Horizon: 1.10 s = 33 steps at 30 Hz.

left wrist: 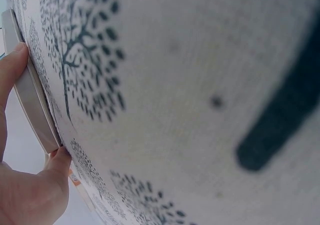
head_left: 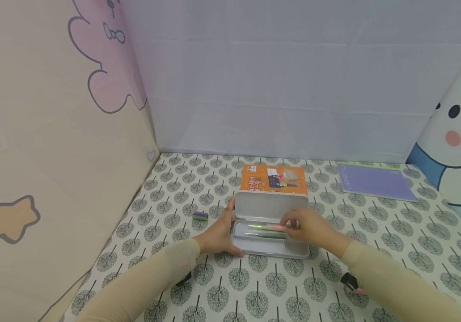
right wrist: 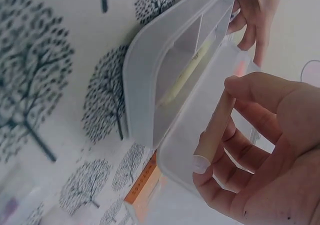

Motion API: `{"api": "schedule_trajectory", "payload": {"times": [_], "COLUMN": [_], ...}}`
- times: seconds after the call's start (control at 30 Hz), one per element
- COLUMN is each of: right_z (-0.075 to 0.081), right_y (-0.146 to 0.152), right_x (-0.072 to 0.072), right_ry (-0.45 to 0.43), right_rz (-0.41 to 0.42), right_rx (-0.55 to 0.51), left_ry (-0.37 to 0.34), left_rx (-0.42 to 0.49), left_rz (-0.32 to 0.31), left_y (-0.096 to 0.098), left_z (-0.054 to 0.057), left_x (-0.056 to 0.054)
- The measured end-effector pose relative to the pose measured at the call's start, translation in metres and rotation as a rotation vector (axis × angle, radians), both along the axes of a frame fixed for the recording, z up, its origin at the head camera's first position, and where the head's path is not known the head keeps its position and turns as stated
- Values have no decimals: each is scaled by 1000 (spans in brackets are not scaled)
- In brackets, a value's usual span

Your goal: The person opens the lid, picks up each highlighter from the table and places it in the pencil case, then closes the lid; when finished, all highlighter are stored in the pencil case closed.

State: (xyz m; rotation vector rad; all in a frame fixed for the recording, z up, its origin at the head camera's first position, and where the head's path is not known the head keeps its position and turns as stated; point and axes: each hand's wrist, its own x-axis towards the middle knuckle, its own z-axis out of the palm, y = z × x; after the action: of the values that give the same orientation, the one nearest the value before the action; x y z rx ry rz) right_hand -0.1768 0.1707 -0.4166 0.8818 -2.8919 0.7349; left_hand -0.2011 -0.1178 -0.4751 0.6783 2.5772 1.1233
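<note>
A white pencil case stands with its lid raised at the back. My left hand grips its left end, thumb at the front corner and fingers towards the lid. In the left wrist view, the left hand's thumb and a finger press the case's side wall. My right hand, over the case's right part, pinches a pen with a beige barrel and clear end; a reddish tip shows past the fingers. A yellow pen lies in the case.
An orange book lies behind the case, partly covered by its lid. A purple notebook lies at the back right. Left of the case is a small green and purple cylinder. Curtain walls stand at the back and sides.
</note>
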Motion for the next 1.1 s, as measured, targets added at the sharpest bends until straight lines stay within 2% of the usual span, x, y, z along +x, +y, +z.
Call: {"api": "schedule_trajectory", "payload": {"times": [0.27, 0.5, 0.77, 1.1], "right_z": [-15, -19, -19, -15], "right_y": [-32, -47, -44, -25], "right_x": [-9, -12, -12, -6], "right_ry": [34, -1, -14, -17], "right_rz": [-1, -3, -26, -61], "right_rx": [37, 34, 16, -17], "left_ry": [-10, -30, -20, -9], "left_rx": [12, 21, 16, 11], "left_rz": [-6, -11, -10, -5], "left_y": [-1, 0, 0, 0], "left_z": [-3, 0, 1, 0], "left_x": [-1, 0, 0, 0]}}
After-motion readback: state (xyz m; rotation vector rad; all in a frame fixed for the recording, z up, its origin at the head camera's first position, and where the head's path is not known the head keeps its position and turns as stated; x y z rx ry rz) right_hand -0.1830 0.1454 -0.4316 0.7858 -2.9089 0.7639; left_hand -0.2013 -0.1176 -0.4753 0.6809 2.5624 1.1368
